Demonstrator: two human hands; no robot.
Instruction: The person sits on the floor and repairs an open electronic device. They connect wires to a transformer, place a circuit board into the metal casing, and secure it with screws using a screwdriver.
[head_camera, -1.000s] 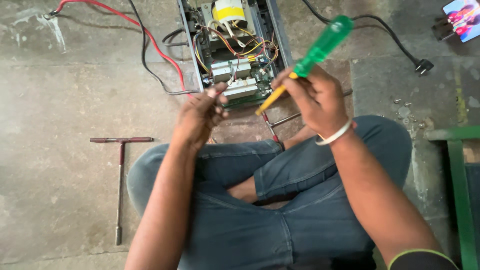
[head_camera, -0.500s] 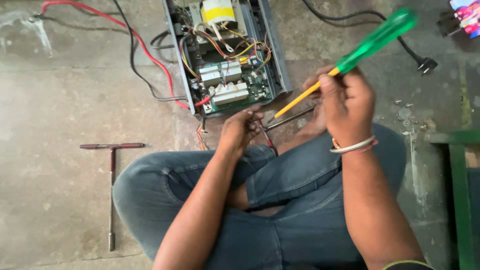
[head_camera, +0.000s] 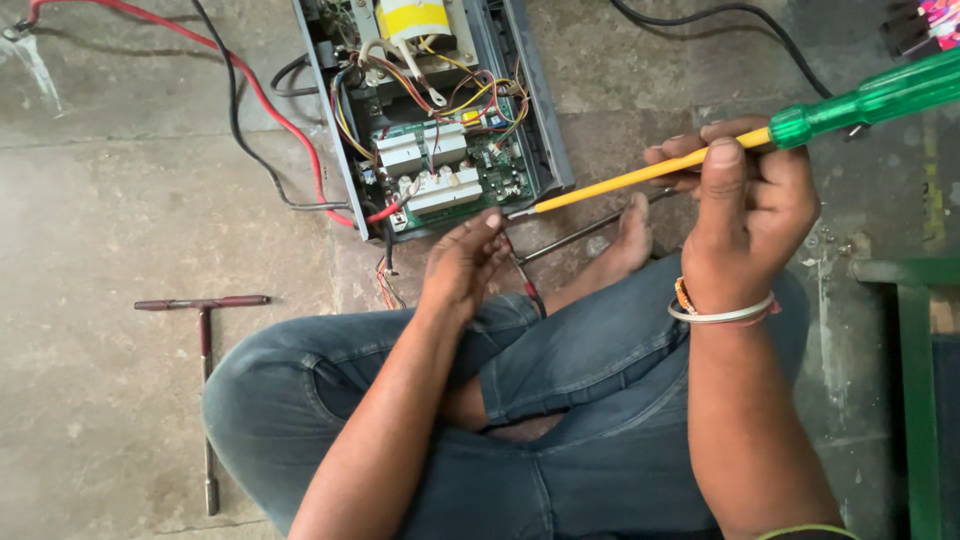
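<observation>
I sit cross-legged on a concrete floor in front of an open electronic unit (head_camera: 440, 110) with circuit boards, coloured wires and a yellow-banded transformer. My right hand (head_camera: 745, 215) grips a screwdriver (head_camera: 700, 160) with a green handle and a yellow shaft; its tip points left toward the unit's front right corner. My left hand (head_camera: 462, 265) reaches down just in front of the unit, fingers pinched around a thin wire (head_camera: 527, 280) near the floor. A metal rod (head_camera: 590, 232) lies on the floor between my hands.
A T-handle wrench (head_camera: 205, 370) lies on the floor at the left. Red and black cables (head_camera: 262, 100) run from the unit to the upper left. A black cord (head_camera: 730, 15) crosses the top right. A green metal frame (head_camera: 915, 380) stands at the right edge.
My right hand has lifted the screwdriver up and to the right, away from the unit. My left hand has dropped from the unit's edge toward the wires on the floor.
</observation>
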